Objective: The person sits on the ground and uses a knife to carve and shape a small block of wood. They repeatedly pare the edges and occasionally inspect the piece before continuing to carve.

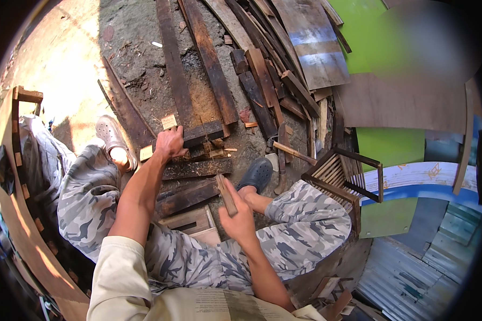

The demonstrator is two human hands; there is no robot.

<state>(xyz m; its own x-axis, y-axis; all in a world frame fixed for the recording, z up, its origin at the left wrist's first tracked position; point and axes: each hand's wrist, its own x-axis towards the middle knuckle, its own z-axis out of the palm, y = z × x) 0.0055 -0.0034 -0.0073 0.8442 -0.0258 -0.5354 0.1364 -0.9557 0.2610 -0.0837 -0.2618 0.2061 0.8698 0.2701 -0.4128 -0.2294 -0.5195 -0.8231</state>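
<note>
My left hand [171,143] is closed over a short dark wooden beam [204,134], pressing on its left part. My right hand [238,216], between my knees, grips what looks like the flat wooden handle of a handsaw [226,197]. The blade seems to point away from me, edge-on toward the beam, and is hard to make out. Sawdust [203,102] lies just beyond the beam. A pale-faced wood block [169,122] sits by my left hand, and another pale-ended piece [146,153] is nearer me. More dark beams [190,197] lie under and in front of my hands.
Long planks [209,61] stretch away ahead. A heap of timber offcuts [262,85] lies to the right. A hammer [294,153] rests near my right shoe [255,175]. A slatted wooden frame [348,176] stands at my right knee, with green panels [385,144] and corrugated sheets [407,278] beyond.
</note>
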